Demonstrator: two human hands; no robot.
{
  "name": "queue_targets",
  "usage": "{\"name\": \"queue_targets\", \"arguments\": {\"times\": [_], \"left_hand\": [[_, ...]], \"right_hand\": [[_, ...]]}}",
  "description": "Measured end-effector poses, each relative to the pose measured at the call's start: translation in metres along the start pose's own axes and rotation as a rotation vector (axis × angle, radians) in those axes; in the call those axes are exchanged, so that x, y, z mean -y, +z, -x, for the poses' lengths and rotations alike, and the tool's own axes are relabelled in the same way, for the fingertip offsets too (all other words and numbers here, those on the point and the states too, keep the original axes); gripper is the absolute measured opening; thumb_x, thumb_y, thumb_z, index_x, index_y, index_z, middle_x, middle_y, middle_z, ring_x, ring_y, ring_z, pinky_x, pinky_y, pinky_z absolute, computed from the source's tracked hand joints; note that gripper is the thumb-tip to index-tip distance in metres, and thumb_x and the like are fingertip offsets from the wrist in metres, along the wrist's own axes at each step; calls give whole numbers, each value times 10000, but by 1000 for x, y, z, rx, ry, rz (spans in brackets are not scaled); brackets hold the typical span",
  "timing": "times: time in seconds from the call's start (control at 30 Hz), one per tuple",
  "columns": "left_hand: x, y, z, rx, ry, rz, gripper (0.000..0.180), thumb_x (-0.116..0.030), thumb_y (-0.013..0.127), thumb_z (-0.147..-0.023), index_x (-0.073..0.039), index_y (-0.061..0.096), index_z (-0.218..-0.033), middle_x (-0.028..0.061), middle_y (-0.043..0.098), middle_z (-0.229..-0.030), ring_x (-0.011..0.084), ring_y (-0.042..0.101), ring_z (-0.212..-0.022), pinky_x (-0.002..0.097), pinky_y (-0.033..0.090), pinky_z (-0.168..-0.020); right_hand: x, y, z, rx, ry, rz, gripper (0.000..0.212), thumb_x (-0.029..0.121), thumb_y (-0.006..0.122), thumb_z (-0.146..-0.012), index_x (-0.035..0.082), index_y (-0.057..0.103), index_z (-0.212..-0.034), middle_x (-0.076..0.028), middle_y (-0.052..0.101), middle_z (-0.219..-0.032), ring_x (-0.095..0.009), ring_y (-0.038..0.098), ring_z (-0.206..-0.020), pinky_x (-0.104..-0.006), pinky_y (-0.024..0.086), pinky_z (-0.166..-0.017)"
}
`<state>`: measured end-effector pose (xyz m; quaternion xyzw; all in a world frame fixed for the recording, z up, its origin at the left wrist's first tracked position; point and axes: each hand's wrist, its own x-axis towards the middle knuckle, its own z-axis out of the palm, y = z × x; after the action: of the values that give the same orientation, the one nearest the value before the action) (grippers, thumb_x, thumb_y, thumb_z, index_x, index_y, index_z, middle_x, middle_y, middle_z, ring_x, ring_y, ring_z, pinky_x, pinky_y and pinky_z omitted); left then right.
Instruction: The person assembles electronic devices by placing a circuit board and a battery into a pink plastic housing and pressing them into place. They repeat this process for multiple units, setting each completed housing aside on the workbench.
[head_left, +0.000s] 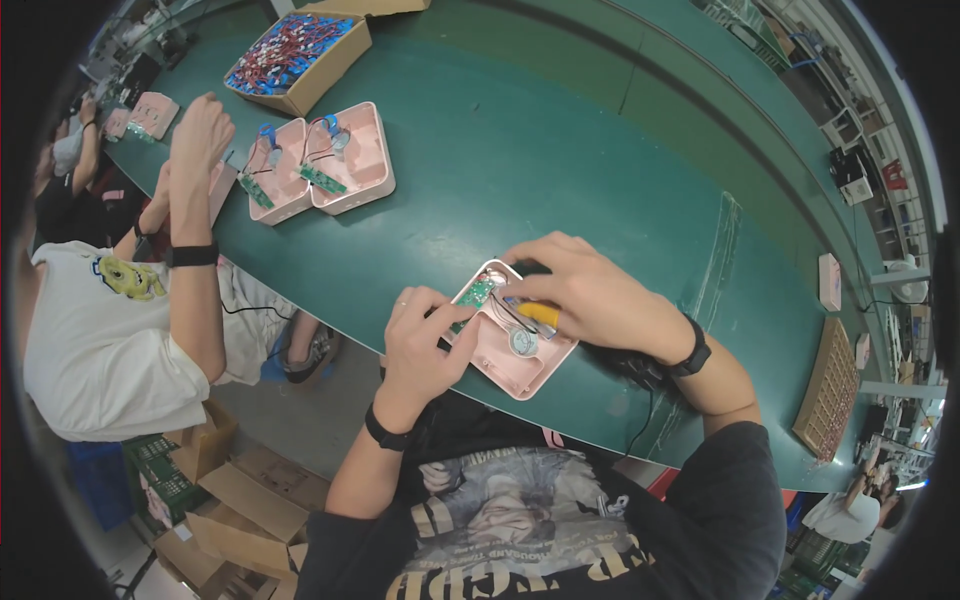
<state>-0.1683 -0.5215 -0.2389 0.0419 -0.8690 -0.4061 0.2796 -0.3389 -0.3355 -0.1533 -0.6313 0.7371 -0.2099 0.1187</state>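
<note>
A pink plastic housing (pixel 497 362) lies tilted on the table in front of me. Inside it sit a green circuit board (pixel 476 292), a round silver part (pixel 523 342) and thin wires. My left hand (pixel 428 338) grips the left side of the housing, thumb and index finger at the lower end of the board. Over the right side arches my right hand (pixel 590 298), its fingers bent and closed near the board's upper end. A yellow piece (pixel 538 313) shows beneath those fingers; what the fingertips pinch is hidden.
Two more pink housings (pixel 376 176) with boards and wires stand at the upper left. Behind them is a cardboard box (pixel 330 75) of blue parts with red wires. A co-worker's arm (pixel 196 300) is on the left. A divided tray (pixel 828 395) lies far right.
</note>
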Motion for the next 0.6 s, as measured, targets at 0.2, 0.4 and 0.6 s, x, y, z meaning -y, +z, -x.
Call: {"name": "queue_targets", "arguments": {"times": [0.2, 0.4, 0.6], "left_hand": [[1, 1, 0, 1, -3, 9, 122, -76, 825, -785, -53, 775, -894, 71, 611, -848, 264, 578, -764, 377, 472, -687], [1, 1, 1, 14, -13, 10, 118, -77, 820, -787, -52, 776, -895, 70, 612, -857, 265, 579, -765, 375, 475, -693], [2, 0, 1, 21, -23, 16, 117, -76, 818, -787, -52, 777, -894, 72, 612, -863, 265, 580, -771, 374, 474, -701]], "right_hand": [[-9, -1, -5, 74, 191, -226, 379, 131, 753, -911, 121, 748, -1290, -123, 643, -1293, -339, 591, -1191, -429, 500, -1012], [-16, 10, -8, 97, 122, -241, 313, 143, 731, -957, 90, 748, -1265, -127, 645, -1300, -335, 589, -1198, -426, 498, -1030], [-30, 8, -8, 114, 37, -299, 308, 134, 690, -981, 110, 770, -1277, -119, 638, -1317, -328, 582, -1201, -408, 487, -1066]]}}
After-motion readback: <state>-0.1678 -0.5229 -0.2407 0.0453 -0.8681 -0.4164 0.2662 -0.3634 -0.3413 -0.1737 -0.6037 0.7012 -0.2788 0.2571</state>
